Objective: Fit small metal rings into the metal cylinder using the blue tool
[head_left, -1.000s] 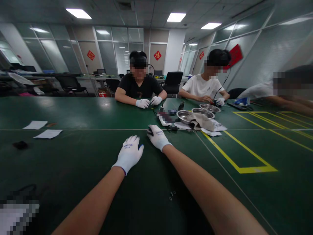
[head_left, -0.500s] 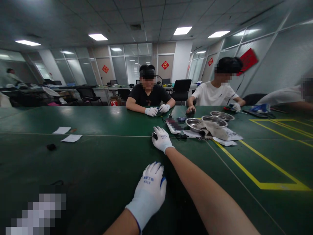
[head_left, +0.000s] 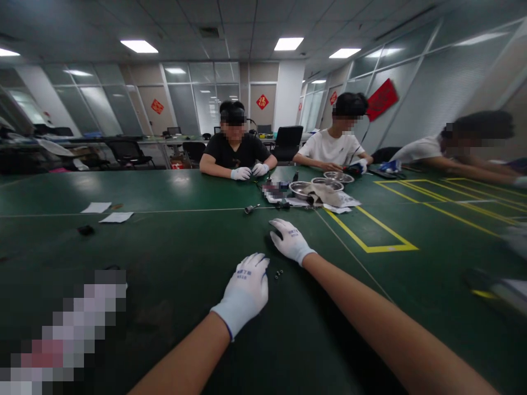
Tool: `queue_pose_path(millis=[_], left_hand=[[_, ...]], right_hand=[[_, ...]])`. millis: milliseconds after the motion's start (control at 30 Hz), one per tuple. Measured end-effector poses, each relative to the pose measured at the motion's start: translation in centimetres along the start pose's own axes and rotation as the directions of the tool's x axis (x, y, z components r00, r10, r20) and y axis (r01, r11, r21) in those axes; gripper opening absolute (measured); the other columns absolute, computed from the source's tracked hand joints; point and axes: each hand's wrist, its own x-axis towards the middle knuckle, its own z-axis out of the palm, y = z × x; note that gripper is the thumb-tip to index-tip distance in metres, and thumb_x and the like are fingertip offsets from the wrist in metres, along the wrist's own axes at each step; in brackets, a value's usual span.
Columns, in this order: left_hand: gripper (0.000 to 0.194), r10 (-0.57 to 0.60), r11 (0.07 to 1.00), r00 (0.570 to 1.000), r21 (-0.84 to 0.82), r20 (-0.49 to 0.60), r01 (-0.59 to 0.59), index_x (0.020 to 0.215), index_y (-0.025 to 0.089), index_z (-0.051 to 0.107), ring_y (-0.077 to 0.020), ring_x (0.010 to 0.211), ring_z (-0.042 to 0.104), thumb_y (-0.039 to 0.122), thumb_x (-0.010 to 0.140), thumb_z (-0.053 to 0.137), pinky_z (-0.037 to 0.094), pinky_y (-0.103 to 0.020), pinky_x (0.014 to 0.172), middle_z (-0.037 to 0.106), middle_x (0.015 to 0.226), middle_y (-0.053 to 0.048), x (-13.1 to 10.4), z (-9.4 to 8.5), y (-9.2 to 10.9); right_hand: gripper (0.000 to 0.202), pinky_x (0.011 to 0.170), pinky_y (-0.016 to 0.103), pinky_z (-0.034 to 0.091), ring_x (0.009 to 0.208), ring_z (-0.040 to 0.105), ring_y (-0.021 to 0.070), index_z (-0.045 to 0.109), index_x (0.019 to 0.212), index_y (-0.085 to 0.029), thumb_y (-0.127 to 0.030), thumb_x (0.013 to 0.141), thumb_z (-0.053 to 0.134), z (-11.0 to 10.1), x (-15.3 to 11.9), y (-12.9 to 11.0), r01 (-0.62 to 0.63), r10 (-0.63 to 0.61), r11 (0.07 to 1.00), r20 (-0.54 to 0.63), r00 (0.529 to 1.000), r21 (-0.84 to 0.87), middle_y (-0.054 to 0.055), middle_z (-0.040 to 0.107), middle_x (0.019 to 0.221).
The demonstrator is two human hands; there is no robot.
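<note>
My left hand (head_left: 246, 288), in a white glove, rests palm down on the green table with its fingers stretched forward; what lies under the palm is hidden. Just right of its fingertips are several tiny metal pieces that look like nuts (head_left: 279, 274). Farther forward, my right hand (head_left: 291, 240), gloved too, hovers over or touches the table, thumb apart from lightly bent fingers and nothing seen between them. Beyond it, to the left, a small metal cylinder with a thin shaft (head_left: 251, 209) lies on its side.
Metal bowls (head_left: 302, 190), a grey cloth (head_left: 325, 195) and papers sit ahead right, beside yellow tape (head_left: 389, 248). White papers (head_left: 117, 218) and a black object (head_left: 86, 230) lie left. Across the table, a person in black (head_left: 236, 148) and others in white work with their hands.
My right hand has let go of the metal cylinder, which now lies on the table, and has drawn back toward me. The tiny metal pieces beside my left hand are now visible.
</note>
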Motion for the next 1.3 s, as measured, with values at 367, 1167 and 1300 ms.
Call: queue_pose_path(millis=[367, 1167, 1300], left_hand=[[0.049, -0.075, 0.963, 0.996, -0.264, -0.046, 0.060, 0.141, 0.021, 0.065, -0.0254, 0.142, 0.055, 0.017, 0.093, 0.052, 0.040, -0.046, 0.124, 0.059, 0.152, -0.009, -0.3, -1.5, -0.5], [0.047, -0.104, 0.994, 0.983, -0.041, -0.154, 0.099, 0.140, 0.019, 0.064, -0.0292, 0.140, 0.052, 0.018, 0.095, 0.051, 0.037, -0.048, 0.122, 0.060, 0.149, -0.012, 5.3, -1.4, -3.8], [0.035, -0.061, 0.991, 0.995, 0.111, -0.076, 0.069, 0.123, 0.021, 0.075, -0.0310, 0.121, 0.061, 0.023, 0.097, 0.051, 0.048, -0.046, 0.108, 0.070, 0.131, -0.013, 6.7, -1.7, -3.6]], right_hand=[[0.061, 0.117, 0.049, 0.042, 0.139, 0.051, 0.0311, 0.051, 0.151, -0.015, -0.023, 0.091, 0.059, 0.6, 3.1, -0.9, -0.030, 0.036, 0.997, 0.077, 0.996, -0.078, 0.017, 0.053, 0.153], [0.042, 0.108, 0.050, 0.044, 0.121, 0.061, 0.0322, 0.064, 0.131, -0.018, -0.018, 0.088, 0.065, 2.2, 5.2, -1.5, -0.009, 0.009, 1.000, 0.010, 1.000, -0.012, 0.015, 0.070, 0.128], [0.042, 0.106, 0.052, 0.047, 0.119, 0.064, 0.0321, 0.063, 0.131, -0.019, -0.020, 0.089, 0.062, 0.7, 2.0, -1.8, -0.012, 0.013, 1.000, -0.068, 0.998, 0.010, 0.015, 0.071, 0.126]])
